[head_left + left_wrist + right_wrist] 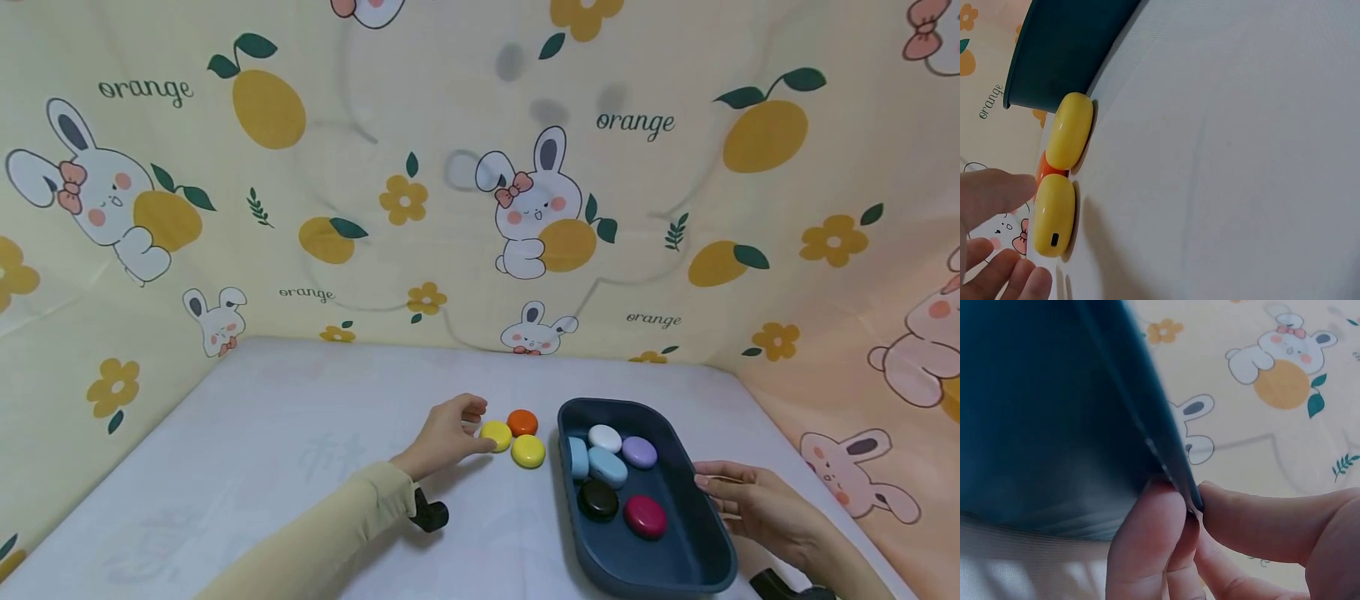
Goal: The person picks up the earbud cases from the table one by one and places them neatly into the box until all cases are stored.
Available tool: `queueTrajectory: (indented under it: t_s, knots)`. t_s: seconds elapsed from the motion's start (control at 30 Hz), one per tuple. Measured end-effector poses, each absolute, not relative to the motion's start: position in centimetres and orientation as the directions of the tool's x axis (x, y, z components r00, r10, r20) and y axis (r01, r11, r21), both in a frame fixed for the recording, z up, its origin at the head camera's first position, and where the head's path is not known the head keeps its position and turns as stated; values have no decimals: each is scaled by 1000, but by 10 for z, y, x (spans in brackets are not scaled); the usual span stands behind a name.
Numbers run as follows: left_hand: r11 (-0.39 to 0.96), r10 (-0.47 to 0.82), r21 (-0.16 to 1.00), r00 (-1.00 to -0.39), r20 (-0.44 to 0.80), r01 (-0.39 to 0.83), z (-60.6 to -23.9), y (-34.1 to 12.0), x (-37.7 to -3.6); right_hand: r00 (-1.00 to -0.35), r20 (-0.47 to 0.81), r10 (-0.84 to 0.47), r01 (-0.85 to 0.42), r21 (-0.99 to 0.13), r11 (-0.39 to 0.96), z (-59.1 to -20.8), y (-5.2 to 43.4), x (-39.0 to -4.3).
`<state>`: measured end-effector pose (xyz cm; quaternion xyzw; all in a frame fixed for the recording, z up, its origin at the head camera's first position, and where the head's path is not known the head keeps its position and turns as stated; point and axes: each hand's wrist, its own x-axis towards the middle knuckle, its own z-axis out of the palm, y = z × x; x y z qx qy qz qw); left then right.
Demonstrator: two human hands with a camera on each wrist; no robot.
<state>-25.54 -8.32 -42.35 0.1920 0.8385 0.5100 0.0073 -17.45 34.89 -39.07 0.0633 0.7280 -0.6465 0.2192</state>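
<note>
My left hand [444,432] reaches to a glossy yellow rounded disc [496,434], thumb beside it and fingers spread apart. In the left wrist view this yellow disc [1054,215] has a small dark slot in its side, and there is a gap between it and the fingers. A second yellow disc [528,452] and an orange disc [522,422] sit close against it on the table. My right hand [768,508] pinches the right rim of a dark blue tray [675,571]; in the right wrist view the rim [1172,447] runs between thumb and fingers.
Inside the tray lie a white disc [604,438], a purple disc [640,452], two light blue discs, a black disc [598,500] and a dark pink disc [645,517]. A white cloth [300,417] covers the table. A printed curtain [420,100] stands behind and at both sides.
</note>
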Motion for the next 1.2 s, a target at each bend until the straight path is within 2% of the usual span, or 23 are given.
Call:
queueTrajectory:
  t_s: [0.83, 1.2]
  knots:
    - [405, 326, 874, -936, 135, 268, -432, -74, -257, -893, -394, -216, 376, -919, 120, -393, 349, -173]
    - [516, 311, 817, -945, 100, 256, -432, -69, -259, -888, -381, -256, 378, -924, 65, -394, 349, -172]
